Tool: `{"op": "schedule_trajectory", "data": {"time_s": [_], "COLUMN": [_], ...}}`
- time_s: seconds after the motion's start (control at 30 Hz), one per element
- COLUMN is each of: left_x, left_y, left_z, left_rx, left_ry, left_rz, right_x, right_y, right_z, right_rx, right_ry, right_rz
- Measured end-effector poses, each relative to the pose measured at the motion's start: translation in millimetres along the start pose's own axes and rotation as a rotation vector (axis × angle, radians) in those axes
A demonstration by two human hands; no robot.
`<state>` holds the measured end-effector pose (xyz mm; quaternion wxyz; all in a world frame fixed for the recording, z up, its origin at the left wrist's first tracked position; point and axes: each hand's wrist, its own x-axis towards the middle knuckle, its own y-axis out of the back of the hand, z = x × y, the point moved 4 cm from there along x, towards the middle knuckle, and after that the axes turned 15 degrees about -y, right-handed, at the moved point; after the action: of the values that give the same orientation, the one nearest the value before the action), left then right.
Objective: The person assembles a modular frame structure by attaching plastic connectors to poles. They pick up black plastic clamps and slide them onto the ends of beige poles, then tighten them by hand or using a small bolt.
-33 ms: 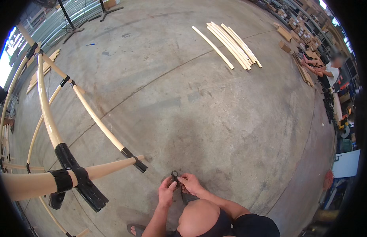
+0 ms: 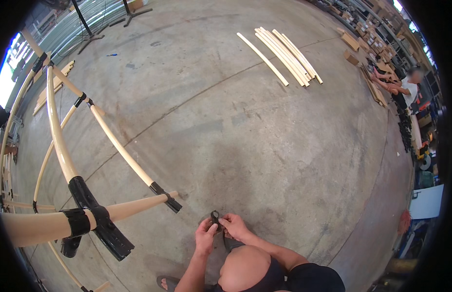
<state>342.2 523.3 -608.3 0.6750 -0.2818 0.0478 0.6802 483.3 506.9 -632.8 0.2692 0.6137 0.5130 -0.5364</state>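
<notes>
Holding a black clamp fitting [image 2: 216, 220] in narrow pinches of left hand [image 2: 204, 236] and right hand [image 2: 235, 227], near the pipe frame [image 2: 138, 205], to its right and not touching, showing no visible change from the preceding picture, so apparently leaving the fitting unattached.

Delta vs the earlier shot: none I can make out. Left hand [image 2: 204, 238], right hand [image 2: 235, 228] and the black clamp fitting [image 2: 215, 214] at their fingertips show no readable shift. Same for the pipe frame [image 2: 59, 141] and the seated person [image 2: 409, 91] at far right. Any motion is too small to tell.
</notes>
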Motion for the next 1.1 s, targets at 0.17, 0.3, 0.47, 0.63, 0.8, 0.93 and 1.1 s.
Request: {"op": "schedule_trajectory", "data": {"time_s": [0.17,0.3,0.47,0.63,0.8,0.93,1.1], "left_x": [-2.3,-1.4,1.6,3.8,7.5,8.4,8.6], "left_y": [2.2,7.0,2.7,-12.8,-12.0,-16.3,-14.5], "left_z": [-4.1,-7.6,7.9,29.6,31.2,38.0,26.7], "left_rx": [0.116,0.034,0.086,0.186,0.171,0.064,0.131], "left_ry": [-0.083,-0.114,-0.215,-0.282,-0.266,-0.305,-0.298], "left_rz": [0.082,0.191,0.13,-0.005,0.01,0.045,0.065], "right_x": [-12.1,-22.0,-23.8,-20.1,-35.6,-25.2,-24.0], "right_y": [-9.3,-18.9,-17.5,-13.0,-21.9,-23.4,-23.4], "right_z": [-18.9,-33.6,-27.9,-31.0,-48.0,-51.5,-48.9], "right_rx": [-0.578,-0.42,-0.464,-0.44,-0.33,-0.216,-0.285], "right_ry": [0.564,0.398,0.449,0.31,0.496,0.496,0.508], "right_rz": [0.206,0.078,0.196,0.24,0.172,0.019,0.072]}}
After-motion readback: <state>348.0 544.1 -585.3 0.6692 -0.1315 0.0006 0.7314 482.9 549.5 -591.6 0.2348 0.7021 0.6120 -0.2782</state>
